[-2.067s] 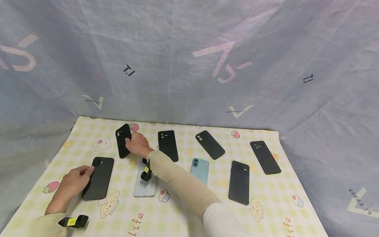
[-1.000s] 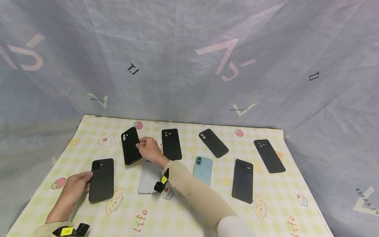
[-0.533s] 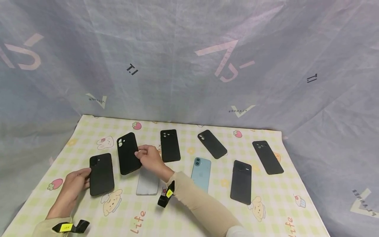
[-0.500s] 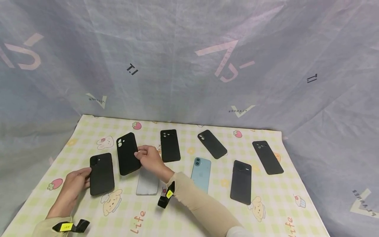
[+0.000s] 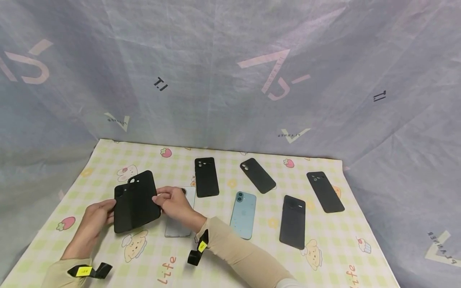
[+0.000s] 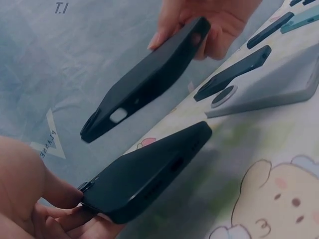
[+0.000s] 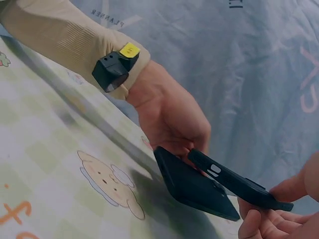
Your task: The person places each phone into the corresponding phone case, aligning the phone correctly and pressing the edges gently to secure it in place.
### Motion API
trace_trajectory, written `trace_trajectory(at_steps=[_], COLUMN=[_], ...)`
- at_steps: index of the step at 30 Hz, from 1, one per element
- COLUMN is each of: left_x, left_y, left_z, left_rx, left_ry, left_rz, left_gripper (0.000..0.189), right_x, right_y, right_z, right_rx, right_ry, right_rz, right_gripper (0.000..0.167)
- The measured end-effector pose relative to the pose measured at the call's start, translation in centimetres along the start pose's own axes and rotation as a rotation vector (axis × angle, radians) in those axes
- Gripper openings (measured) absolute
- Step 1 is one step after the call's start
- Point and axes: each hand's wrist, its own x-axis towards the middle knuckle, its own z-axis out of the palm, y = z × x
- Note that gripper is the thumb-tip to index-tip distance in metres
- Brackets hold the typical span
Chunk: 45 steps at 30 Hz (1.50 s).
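Note:
My left hand (image 5: 94,221) pinches a black phone (image 5: 120,214) by its left edge, lifted and tilted over the left part of the table. Opposite it, my right hand (image 5: 176,203) pinches a black phone case (image 5: 145,196) by its right edge. In the head view the case overlaps the phone and hides part of it. The left wrist view shows the case (image 6: 144,82), with a see-through port hole in its end, above the phone (image 6: 149,174) with a gap between them. From the right wrist, the phone (image 7: 194,186) and case (image 7: 224,181) appear close together, slanted alike.
A pale silver phone (image 5: 176,226) lies partly under my right hand. Farther right are a light blue phone (image 5: 243,216) and a dark phone (image 5: 292,222). Black cases (image 5: 207,178) lie along the back of the checked cloth (image 5: 223,256), before a grey fabric backdrop (image 5: 216,80).
My right hand has lifted the case from the back left and brought it forward and left until it overlaps the phone. My left hand has raised the phone and tilted it.

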Motion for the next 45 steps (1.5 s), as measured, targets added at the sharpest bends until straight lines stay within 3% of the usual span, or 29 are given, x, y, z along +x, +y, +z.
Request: trace_trajectory(at_steps=[9, 17, 30, 39, 45], left_x=[-0.3, -0.8, -1.1, -1.2, -1.0], left_y=[0.7, 1.1, 1.2, 0.9, 1.0], left_z=[0.7, 0.9, 1.1, 1.0, 1.1], left_rx=[-0.018, -0.013, -0.065, -0.05, -0.067], left_ry=[-0.033, -0.064, -0.121, -0.113, -0.107], left_rz=[0.006, 0.014, -0.013, 0.03, 0.012], left_gripper=[0.06, 0.061, 0.065, 0.063, 0.063], right_x=[-0.7, -0.8, -1.3, -1.1, -1.0], right_y=[0.4, 0.7, 0.8, 1.1, 1.4], right_z=[1.0, 1.2, 1.0, 1.0, 0.9], right_rx=[0.08, 0.057, -0.277, -0.305, -0.318], right_ry=[-0.021, -0.024, 0.038, 0.031, 0.032], right_rz=[0.019, 0.007, -0.165, -0.185, -0.24], right_gripper=[0.022, 0.018, 0.016, 0.021, 0.024])
